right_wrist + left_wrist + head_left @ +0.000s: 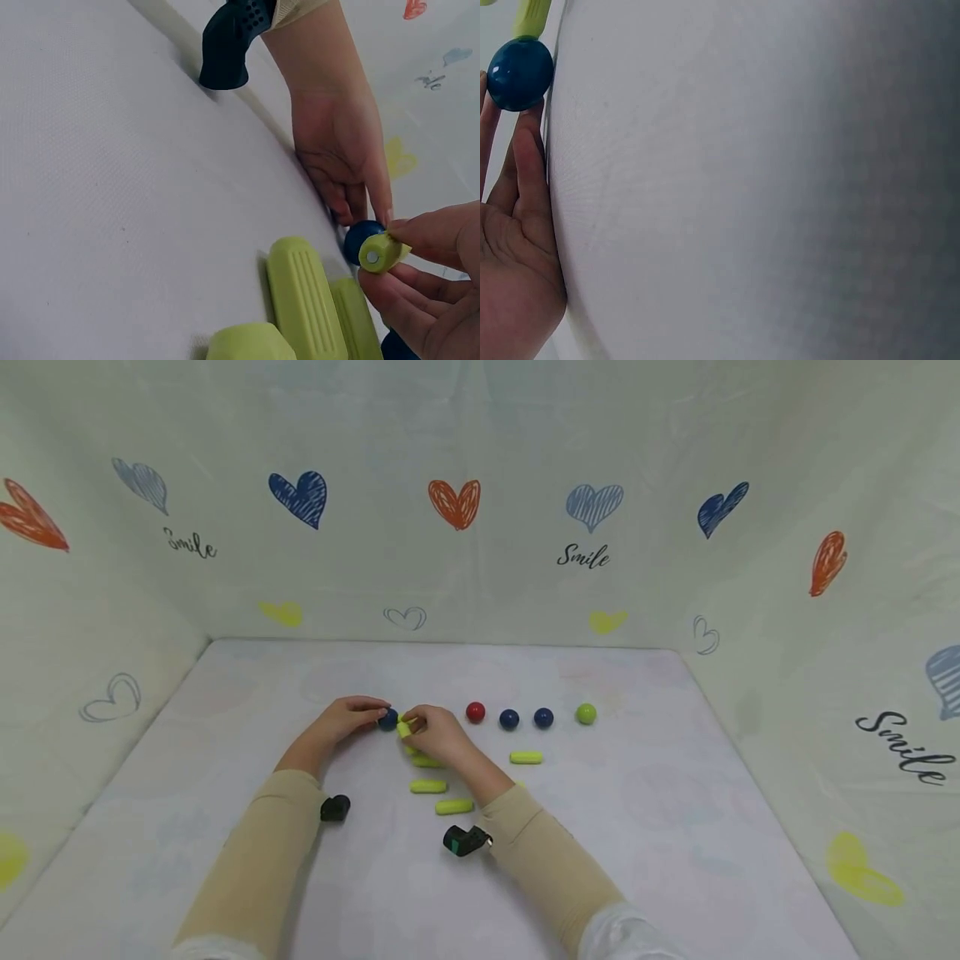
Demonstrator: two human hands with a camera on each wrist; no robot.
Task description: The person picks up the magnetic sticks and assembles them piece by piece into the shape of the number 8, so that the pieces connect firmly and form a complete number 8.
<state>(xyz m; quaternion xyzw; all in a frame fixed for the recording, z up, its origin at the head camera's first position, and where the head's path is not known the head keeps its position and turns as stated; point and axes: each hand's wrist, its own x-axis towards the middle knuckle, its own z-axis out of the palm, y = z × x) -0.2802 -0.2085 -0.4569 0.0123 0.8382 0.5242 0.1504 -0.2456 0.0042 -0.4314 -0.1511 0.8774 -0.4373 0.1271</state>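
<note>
Hands [347, 718] pinch a blue ball [387, 720], left, and yellow-green stick [405, 729], right.

Holding a shiny dark-blue ball [387, 720] in left hand [341, 720], pinching a yellow-green plastic-looking rod [405, 729] in right hand [441, 735], kinda toward the pale table's [637, 860] far edge.

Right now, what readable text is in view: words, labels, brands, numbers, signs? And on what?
"Smile": cloth backdrop, left side.
"Smile": backdrop, right of centre, under a striped blue heart.
"Smile": backdrop, far right, slanted.
Dark script on the cloth in the right wrist view: too blurred to read.
Yellow-green sticks, balls, black wrist cameras: nothing readable.
</note>
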